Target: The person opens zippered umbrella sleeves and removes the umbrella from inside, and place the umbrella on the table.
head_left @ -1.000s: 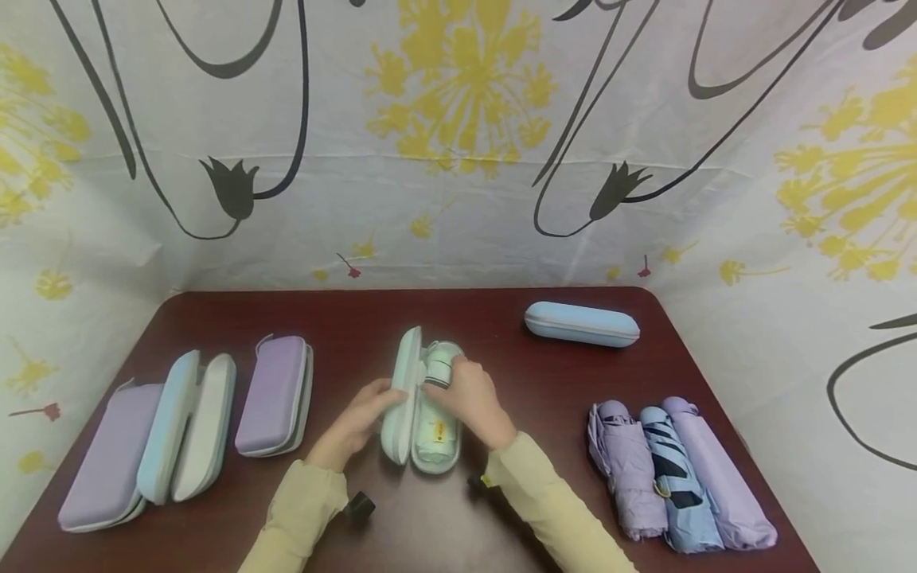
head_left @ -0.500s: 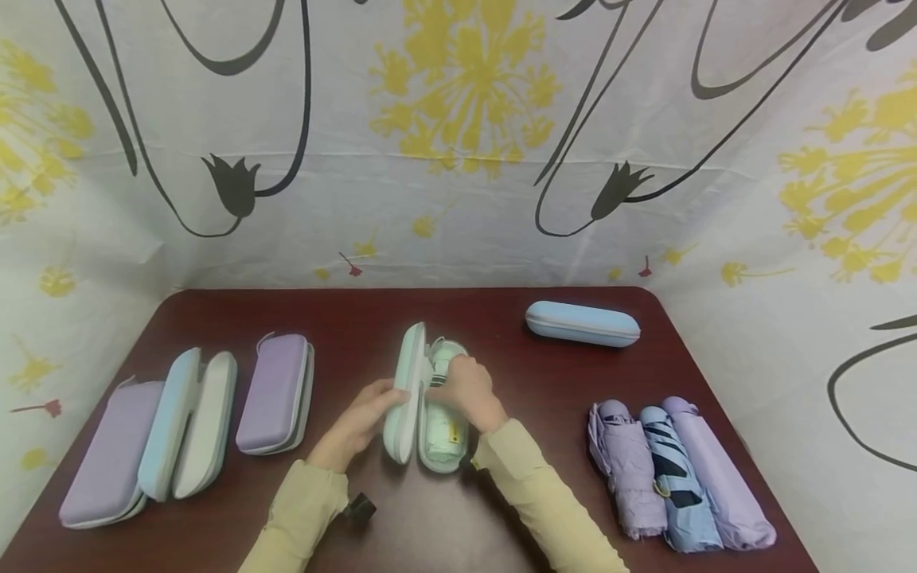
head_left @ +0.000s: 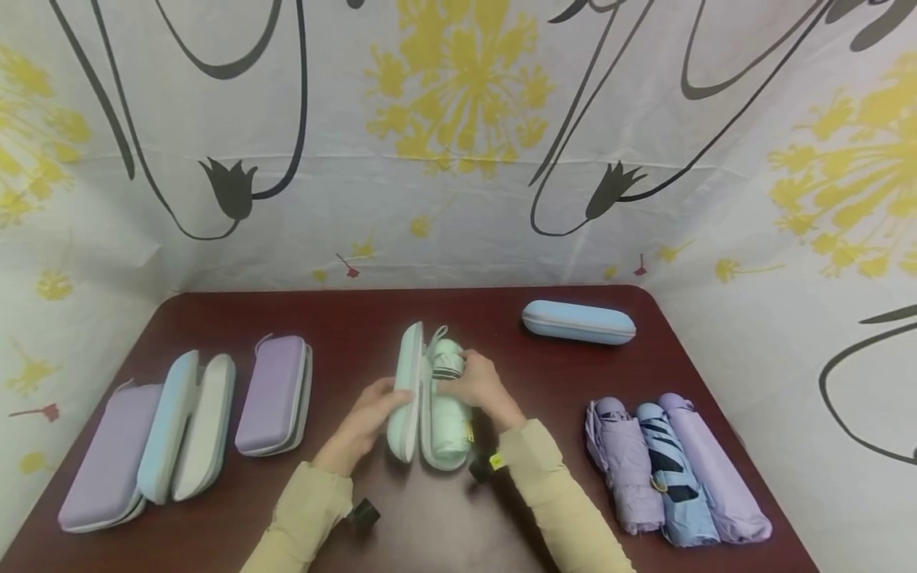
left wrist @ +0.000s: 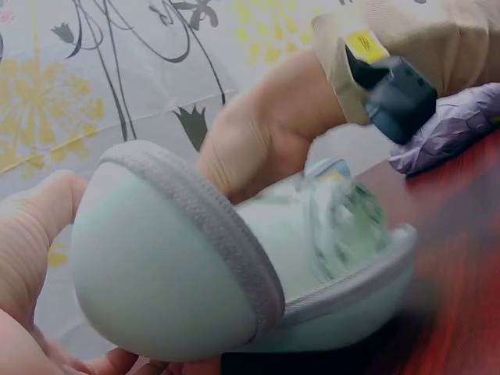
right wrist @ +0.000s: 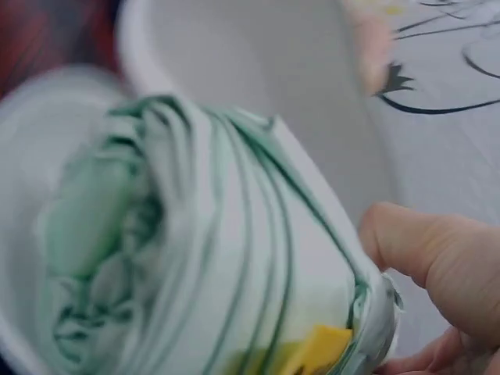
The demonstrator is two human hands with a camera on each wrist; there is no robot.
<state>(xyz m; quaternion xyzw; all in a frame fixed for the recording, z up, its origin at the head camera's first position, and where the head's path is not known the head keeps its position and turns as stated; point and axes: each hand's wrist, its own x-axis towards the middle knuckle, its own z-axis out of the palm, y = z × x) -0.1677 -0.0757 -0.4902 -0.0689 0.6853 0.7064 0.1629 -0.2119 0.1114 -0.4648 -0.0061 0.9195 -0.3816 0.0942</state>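
A mint-green hard case (head_left: 406,398) stands unfolded at the middle of the table, its lid upright on the left. My left hand (head_left: 367,412) holds that lid, thumb on the rim; fingertips show beneath it in the left wrist view. Over the case's other half is a folded mint-green umbrella (head_left: 450,426) with a yellow tag, gripped near its handle end by my right hand (head_left: 481,388). In the right wrist view, the umbrella's gathered fabric end (right wrist: 94,226) looks tilted up from the shell. Part of the handle is hidden behind my right fingers.
At left lie two purple cases (head_left: 107,454) (head_left: 272,394) with an unfolded light-blue case (head_left: 166,426) between them. A closed blue case (head_left: 579,321) is at the back right. Several folded umbrellas, including a blue one (head_left: 677,477), lie at right. Patterned cloth (head_left: 458,231) hangs behind the table.
The umbrella appears to have risen from the shell, and more of its handle end shows. My right hand has shifted slightly right. My left hand keeps its hold on the lid.
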